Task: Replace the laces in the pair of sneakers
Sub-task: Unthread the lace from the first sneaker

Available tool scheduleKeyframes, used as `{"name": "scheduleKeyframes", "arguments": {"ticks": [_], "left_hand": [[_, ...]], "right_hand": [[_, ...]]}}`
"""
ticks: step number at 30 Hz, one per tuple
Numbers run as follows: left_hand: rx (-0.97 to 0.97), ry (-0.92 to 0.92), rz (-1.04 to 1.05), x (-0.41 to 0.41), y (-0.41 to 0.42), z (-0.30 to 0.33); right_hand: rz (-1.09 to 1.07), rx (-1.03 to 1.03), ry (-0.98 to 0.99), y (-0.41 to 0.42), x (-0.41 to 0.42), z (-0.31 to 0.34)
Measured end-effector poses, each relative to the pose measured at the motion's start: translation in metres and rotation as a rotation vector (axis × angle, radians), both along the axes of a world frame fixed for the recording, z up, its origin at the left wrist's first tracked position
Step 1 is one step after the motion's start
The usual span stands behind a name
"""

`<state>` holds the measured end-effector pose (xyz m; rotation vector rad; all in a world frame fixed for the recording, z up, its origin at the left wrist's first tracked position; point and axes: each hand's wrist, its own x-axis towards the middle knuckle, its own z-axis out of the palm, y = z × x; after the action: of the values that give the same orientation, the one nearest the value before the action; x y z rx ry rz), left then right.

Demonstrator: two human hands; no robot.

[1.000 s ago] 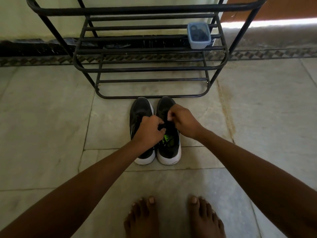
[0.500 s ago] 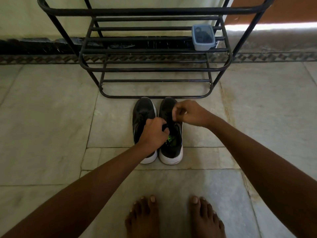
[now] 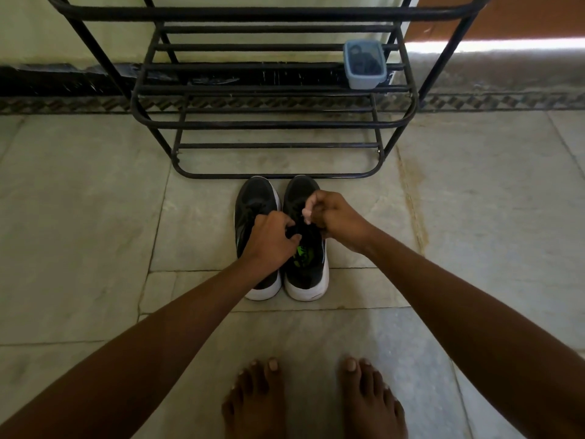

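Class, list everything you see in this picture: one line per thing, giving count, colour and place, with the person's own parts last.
sneakers: 2, black with white soles, side by side on the floor in front of the rack, toes toward it
lace: black, on the right-side sneaker, between the two hands; its count is unclear
rack: 1, black metal bars, against the wall
tub: 1, blue-grey with dark contents, right end of a rack shelf
floor: pale stone tiles, with a patterned border along the wall
left hand: fingers curled at the lace
right hand: fingers curled, pinching at the lace
feet: 2, bare, at the bottom of the view
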<state>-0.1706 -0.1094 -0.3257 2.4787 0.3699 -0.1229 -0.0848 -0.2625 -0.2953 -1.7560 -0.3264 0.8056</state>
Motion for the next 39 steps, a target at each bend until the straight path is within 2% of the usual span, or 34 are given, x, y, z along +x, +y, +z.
{"name": "scheduleKeyframes", "arguments": {"ticks": [2, 3, 7, 9, 11, 14, 15, 17, 18, 19, 22, 23, 24, 26, 28, 30, 31, 33, 35, 36, 39], "left_hand": [[0.003, 0.004, -0.019, 0.003, 0.002, 0.003], [-0.011, 0.006, -0.018, 0.003, 0.002, 0.005], [-0.039, 0.005, -0.005, 0.002, 0.002, 0.002], [-0.025, 0.011, -0.014, 0.002, 0.003, -0.002], [-0.017, 0.006, -0.021, 0.002, 0.003, -0.006], [-0.015, 0.02, -0.006, 0.003, 0.001, -0.008], [-0.017, 0.024, -0.005, 0.003, 0.001, -0.009], [-0.014, 0.032, -0.007, 0.003, 0.002, -0.011], [-0.01, 0.036, -0.009, 0.003, 0.002, -0.011], [-0.006, 0.041, -0.012, 0.003, 0.002, -0.011], [0.001, 0.062, -0.014, 0.005, 0.003, -0.012], [0.002, 0.058, -0.014, 0.005, 0.003, -0.013], [0.005, 0.057, -0.014, 0.005, 0.002, -0.014], [0.015, 0.049, -0.013, 0.003, 0.001, -0.014], [0.028, 0.035, -0.029, 0.003, 0.001, -0.015], [0.031, 0.023, -0.031, 0.002, 0.0, -0.016], [0.034, 0.023, -0.036, 0.001, 0.0, -0.016], [0.043, 0.022, -0.035, 0.002, 0.001, -0.014], [0.043, 0.023, -0.031, 0.003, 0.001, -0.012], [0.046, 0.016, -0.033, 0.004, 0.0, -0.012], [0.057, 0.017, -0.026, 0.005, -0.002, -0.009]], "right_hand": [[-0.046, 0.044, 0.093, 0.0, 0.001, 0.003], [-0.029, 0.001, 0.035, -0.001, 0.003, 0.004], [0.265, -0.338, -0.61, -0.005, 0.01, 0.007], [0.372, -0.428, -0.736, -0.004, 0.009, 0.01], [0.444, -0.503, -0.756, -0.002, 0.01, 0.01], [0.356, -0.438, -0.668, -0.001, 0.009, 0.005], [0.254, -0.356, -0.533, -0.002, 0.008, 0.005], [-0.021, -0.158, -0.105, -0.003, 0.006, 0.009], [-0.077, -0.103, 0.049, -0.006, 0.006, 0.011], [-0.048, -0.11, 0.062, -0.008, 0.007, 0.014], [0.349, -0.504, -0.475, -0.014, 0.017, 0.011], [0.379, -0.524, -0.573, -0.014, 0.018, 0.012], [0.321, -0.438, -0.576, -0.013, 0.016, 0.012], [0.061, -0.145, -0.399, -0.009, 0.008, 0.014], [-0.266, 0.115, -0.025, -0.007, 0.0, 0.02], [-0.371, 0.189, 0.231, -0.01, -0.001, 0.019], [-0.322, 0.142, 0.236, -0.012, -0.001, 0.019], [-0.086, -0.054, 0.051, -0.019, 0.006, 0.021], [0.146, -0.305, -0.266, -0.022, 0.017, 0.023], [0.197, -0.374, -0.393, -0.022, 0.023, 0.021], [0.106, -0.296, -0.516, -0.02, 0.025, 0.021]]}}
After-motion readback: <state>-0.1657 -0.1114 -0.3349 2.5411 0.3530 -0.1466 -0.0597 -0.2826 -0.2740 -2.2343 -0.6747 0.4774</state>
